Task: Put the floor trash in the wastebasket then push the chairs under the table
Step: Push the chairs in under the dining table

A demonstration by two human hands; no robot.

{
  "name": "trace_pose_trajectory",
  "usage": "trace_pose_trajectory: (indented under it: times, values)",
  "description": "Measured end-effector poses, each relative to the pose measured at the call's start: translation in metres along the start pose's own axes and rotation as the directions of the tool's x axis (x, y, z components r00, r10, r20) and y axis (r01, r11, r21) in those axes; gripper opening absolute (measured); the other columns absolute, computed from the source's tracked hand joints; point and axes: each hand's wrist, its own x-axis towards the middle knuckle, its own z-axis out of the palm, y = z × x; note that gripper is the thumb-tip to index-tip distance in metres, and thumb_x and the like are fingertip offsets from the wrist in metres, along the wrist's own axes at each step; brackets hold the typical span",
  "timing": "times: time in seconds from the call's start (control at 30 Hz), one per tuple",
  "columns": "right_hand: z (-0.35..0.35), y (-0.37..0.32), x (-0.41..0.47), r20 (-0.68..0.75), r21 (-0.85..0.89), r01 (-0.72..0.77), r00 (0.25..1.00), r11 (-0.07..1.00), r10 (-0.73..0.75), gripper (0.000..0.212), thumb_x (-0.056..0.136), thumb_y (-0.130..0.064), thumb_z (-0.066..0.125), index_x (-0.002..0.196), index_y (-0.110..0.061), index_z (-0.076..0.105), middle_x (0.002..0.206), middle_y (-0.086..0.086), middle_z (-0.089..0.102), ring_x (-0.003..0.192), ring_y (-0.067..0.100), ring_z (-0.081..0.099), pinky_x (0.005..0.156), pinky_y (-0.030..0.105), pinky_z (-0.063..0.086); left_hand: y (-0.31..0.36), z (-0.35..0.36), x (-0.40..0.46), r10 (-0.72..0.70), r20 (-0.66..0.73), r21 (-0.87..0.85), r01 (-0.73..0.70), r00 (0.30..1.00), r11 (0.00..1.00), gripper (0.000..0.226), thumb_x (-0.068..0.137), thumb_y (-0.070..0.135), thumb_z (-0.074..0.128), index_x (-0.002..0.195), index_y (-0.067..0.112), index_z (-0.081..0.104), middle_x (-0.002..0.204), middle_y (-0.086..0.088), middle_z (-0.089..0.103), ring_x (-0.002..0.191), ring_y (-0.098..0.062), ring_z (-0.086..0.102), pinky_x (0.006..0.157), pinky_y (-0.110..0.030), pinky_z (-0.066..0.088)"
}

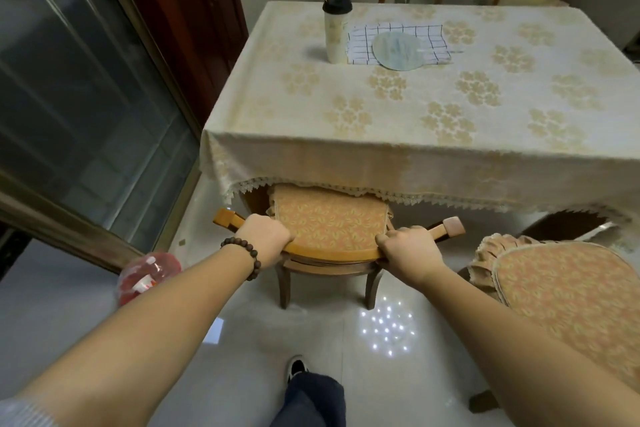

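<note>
My left hand [264, 238] and right hand [406, 251] clenched on chair [329, 224] backrest, frame centre; seat partly under table [398, 163]

Four chairs [332, 229], one table [398, 107].

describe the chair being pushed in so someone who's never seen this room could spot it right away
Start at the table under its cream floral cloth and look along its near edge. The chair is the one partly under that lace fringe, its curved top rail gripped by the left hand and right hand. The other near chair stands fully out, untouched.
</note>
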Motion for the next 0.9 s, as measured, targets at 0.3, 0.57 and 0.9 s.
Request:
trace_pose_trajectory:
  times: [0.3, 0.57, 0.9]
  values:
    - [-0.015, 0.005, 0.09, 0.033, 0.03, -0.059, 0.998, 0.998, 0.058, 0.014, 0.093, -0.03, 0.049, 0.1, -0.019, 0.053, 0.093, 0.0, 0.064, 0.083, 0.022, 0.061, 0.067, 0.033, 0.04, -0.088, 0.0, 0.069, 0.068, -0.023, 0.021, -0.067, 0.997, 0.997, 0.023, 0.095, 0.036, 0.048, 0.112, 0.025, 0.059, 0.095, 0.001, 0.066, 0.087, -0.023, 0.063, 0.062, -0.032, 0.039]
    - [-0.021, 0.029, 0.136, 0.039, 0.051, -0.055, 0.998, 0.997, 0.053, 0.01, 0.091, -0.031, 0.051, 0.092, -0.022, 0.053, 0.09, -0.002, 0.063, 0.081, 0.022, 0.06, 0.066, 0.031, 0.038, -0.111, -0.004, 0.107, 0.074, -0.01, 0.003, -0.074, 0.997, 0.997, 0.019, 0.095, 0.037, 0.049, 0.103, 0.024, 0.058, 0.095, 0.0, 0.065, 0.088, -0.024, 0.063, 0.063, -0.031, 0.039]
    - [-0.022, 0.054, 0.177, 0.046, 0.051, -0.058, 0.997, 0.997, 0.056, 0.009, 0.09, -0.031, 0.054, 0.093, -0.022, 0.055, 0.082, -0.003, 0.061, 0.072, 0.019, 0.058, 0.067, 0.031, 0.046, -0.138, -0.007, 0.15, 0.034, -0.056, -0.044, -0.037, 0.998, 0.998, 0.012, 0.094, 0.034, 0.05, 0.1, 0.026, 0.056, 0.093, 0.002, 0.064, 0.086, -0.021, 0.063, 0.068, -0.034, 0.048]
